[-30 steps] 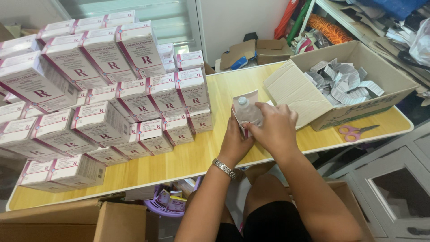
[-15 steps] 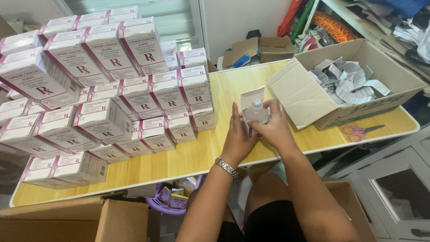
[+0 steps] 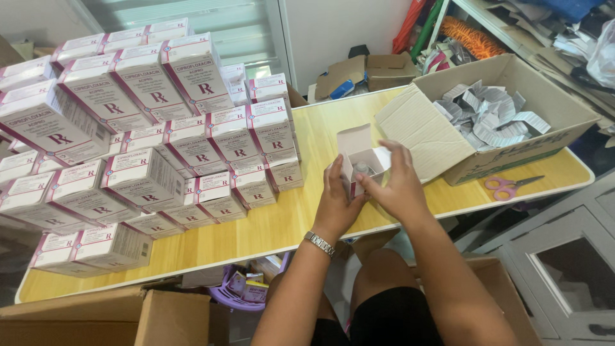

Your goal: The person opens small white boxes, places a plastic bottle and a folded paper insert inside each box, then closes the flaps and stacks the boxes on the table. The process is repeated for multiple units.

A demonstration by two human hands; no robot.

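A small carton (image 3: 359,163), flap open with a bottle (image 3: 362,169) inside, is held closed-fingered by the left hand (image 3: 336,202) and right hand (image 3: 398,186) above the bench (image 3: 256,224), many stacked cartons (image 3: 147,141) already closed.

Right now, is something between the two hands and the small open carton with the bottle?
Nothing visible: the left hand and the right hand already hold the small open carton, with the bottle seated inside it.

A packing room, going by stacked medicine boxes (image 3: 147,134) on a wooden table (image 3: 269,224), a cardboard carton (image 3: 512,122) of folded leaflets (image 3: 487,115), cluttered shelves (image 3: 551,32).
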